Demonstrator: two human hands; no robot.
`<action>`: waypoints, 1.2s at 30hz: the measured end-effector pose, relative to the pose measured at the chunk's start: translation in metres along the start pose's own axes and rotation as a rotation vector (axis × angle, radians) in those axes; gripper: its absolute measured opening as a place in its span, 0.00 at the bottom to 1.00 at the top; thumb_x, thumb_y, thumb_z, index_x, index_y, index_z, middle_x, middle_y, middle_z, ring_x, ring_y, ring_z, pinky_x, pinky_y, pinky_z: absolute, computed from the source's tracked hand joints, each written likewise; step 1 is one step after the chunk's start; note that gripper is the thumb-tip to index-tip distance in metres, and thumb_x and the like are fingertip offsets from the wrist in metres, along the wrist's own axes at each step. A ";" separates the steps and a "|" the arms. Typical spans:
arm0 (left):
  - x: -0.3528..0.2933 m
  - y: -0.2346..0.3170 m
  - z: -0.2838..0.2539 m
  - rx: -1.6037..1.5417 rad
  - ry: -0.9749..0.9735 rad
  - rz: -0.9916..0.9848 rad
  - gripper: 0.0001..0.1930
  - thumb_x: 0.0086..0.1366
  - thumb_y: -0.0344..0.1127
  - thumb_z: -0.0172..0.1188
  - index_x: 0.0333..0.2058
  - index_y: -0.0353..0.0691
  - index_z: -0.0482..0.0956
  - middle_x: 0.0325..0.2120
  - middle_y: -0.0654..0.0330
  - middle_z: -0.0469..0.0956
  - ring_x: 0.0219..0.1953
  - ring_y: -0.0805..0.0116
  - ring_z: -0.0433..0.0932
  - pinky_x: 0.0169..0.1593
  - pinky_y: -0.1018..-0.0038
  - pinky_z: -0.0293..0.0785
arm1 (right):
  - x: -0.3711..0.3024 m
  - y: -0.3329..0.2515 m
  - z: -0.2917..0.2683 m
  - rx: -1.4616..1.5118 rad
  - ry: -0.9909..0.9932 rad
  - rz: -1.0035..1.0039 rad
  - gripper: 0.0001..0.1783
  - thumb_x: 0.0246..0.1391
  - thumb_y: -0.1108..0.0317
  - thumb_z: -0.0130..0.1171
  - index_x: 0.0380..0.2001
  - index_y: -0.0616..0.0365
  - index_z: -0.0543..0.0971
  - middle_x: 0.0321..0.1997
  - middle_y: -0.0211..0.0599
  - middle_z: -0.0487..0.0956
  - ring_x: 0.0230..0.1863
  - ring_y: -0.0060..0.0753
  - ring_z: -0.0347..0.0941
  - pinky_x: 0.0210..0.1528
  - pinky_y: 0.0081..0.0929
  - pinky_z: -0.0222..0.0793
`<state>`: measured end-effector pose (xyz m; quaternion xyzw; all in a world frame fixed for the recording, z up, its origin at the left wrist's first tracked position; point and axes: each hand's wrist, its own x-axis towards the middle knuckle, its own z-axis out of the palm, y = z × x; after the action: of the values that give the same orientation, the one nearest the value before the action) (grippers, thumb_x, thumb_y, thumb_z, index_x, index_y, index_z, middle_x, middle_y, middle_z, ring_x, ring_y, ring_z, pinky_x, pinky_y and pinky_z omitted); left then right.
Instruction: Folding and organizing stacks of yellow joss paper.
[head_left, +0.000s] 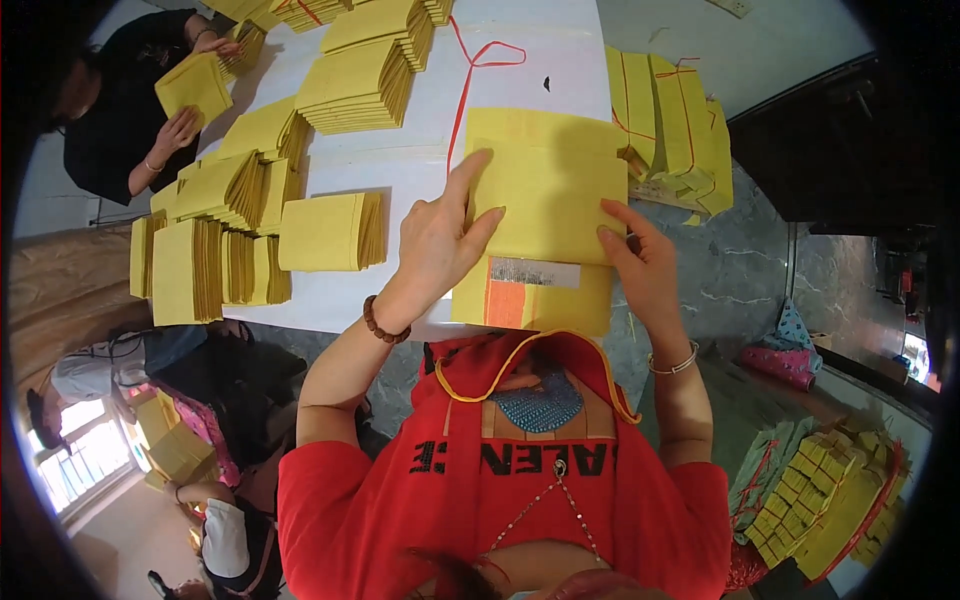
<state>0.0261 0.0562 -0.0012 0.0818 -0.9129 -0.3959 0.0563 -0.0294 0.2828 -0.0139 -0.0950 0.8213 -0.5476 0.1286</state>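
In front of me at the near table edge lie yellow paper sheets (545, 190), with a lower yellow piece (580, 312) showing beneath, marked by an orange block and a pale printed strip. My left hand (440, 235), with a brown bead bracelet at the wrist, grips the left edge; its index finger stretches along the paper and the thumb rests on top. On the right edge, my right hand (640, 255) has its thumb and index fingertip over the paper, a bangle at its wrist. Fingers under the sheets are hidden.
Folded yellow paper bundles (355, 85) stand in rows on the white table (345, 165). A red string (462, 110) lies beyond my sheets. At the far left a co-worker's hands (180, 130) hold yellow paper. Tied yellow stacks (675, 130) stand right of the table.
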 end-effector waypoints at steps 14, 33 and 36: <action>0.025 0.024 0.026 0.441 -0.055 0.588 0.32 0.53 0.53 0.58 0.54 0.43 0.66 0.56 0.52 0.61 0.61 0.53 0.54 0.62 0.54 0.44 | 0.001 0.004 0.002 -0.013 0.012 -0.050 0.17 0.51 0.72 0.56 0.46 0.61 0.75 0.19 0.17 0.65 0.21 0.09 0.54 0.21 0.13 0.50; 0.029 -0.001 0.039 0.496 -0.144 0.560 0.34 0.59 0.51 0.50 0.58 0.35 0.56 0.60 0.49 0.55 0.63 0.51 0.50 0.62 0.52 0.41 | 0.007 0.005 0.026 -0.844 -0.112 -0.484 0.32 0.56 0.48 0.43 0.61 0.48 0.58 0.67 0.35 0.53 0.68 0.38 0.46 0.58 0.71 0.31; 0.033 -0.009 0.032 0.030 -0.154 0.407 0.34 0.61 0.49 0.48 0.59 0.32 0.53 0.59 0.48 0.55 0.63 0.51 0.49 0.63 0.53 0.40 | 0.008 0.002 0.026 -0.928 -0.151 -0.464 0.32 0.56 0.48 0.44 0.61 0.48 0.57 0.67 0.35 0.51 0.68 0.37 0.44 0.56 0.73 0.34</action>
<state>-0.0107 0.0665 -0.0286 -0.1335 -0.9180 -0.3680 0.0641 -0.0286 0.2585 -0.0259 -0.3606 0.9233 -0.1317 0.0074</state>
